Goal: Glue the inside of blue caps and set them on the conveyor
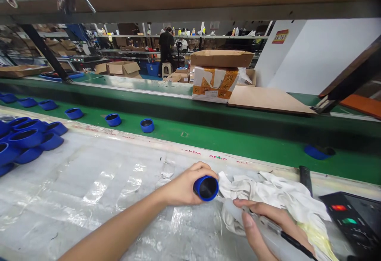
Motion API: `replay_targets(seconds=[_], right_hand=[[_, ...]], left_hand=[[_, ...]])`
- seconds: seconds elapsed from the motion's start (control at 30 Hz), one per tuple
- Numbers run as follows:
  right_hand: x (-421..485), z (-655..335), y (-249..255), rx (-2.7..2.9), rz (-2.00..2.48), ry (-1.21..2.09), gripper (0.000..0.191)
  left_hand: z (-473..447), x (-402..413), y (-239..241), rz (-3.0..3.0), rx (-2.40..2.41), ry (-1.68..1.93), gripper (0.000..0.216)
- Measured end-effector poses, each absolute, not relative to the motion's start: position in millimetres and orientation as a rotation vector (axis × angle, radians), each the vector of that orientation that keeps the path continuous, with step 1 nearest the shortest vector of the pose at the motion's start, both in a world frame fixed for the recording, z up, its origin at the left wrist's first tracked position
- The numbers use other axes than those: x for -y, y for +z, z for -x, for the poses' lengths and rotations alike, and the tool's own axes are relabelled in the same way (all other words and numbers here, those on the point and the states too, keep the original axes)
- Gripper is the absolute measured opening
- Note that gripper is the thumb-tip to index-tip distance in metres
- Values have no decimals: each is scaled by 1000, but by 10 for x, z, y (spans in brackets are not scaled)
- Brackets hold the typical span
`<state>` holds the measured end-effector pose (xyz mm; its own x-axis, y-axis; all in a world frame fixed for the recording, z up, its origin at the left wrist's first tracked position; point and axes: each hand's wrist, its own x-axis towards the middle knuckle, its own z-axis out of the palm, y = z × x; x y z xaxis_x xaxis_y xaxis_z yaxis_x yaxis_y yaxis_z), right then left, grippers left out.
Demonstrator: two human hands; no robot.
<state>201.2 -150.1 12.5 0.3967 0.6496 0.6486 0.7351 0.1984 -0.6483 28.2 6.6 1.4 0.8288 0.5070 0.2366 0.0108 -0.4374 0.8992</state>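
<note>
My left hand [190, 185] is closed round a short blue cylinder [207, 188] with a dark inside, its round opening turned toward me. To the right, my right hand [275, 225] grips a translucent white bottle-like tool [236, 210]. A thin tip on the tool points at the lower right rim of the blue cylinder; whether they touch I cannot tell. A black cord [297, 245] runs along the tool beneath my right hand. Behind it lies a crumpled white cloth [276, 191], partly yellowish at its near end.
Several like blue cylinders are piled [26, 140] on the plastic-covered table at left. More stand along the green belt [178, 134], one at far right [318, 152]. A black control box [354, 217] with lit switches sits at right. Beyond are cartons [214, 82] and a person [166, 47]; a shelf hangs overhead.
</note>
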Motion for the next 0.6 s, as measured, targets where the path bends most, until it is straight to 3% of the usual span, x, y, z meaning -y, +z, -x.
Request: replay_targets(seconds=[0.6], right_hand=[[1561,-1940,141,1339,1481,-8,19]], left_hand=[[-281,-92,-44,-1990,-343,548,52]])
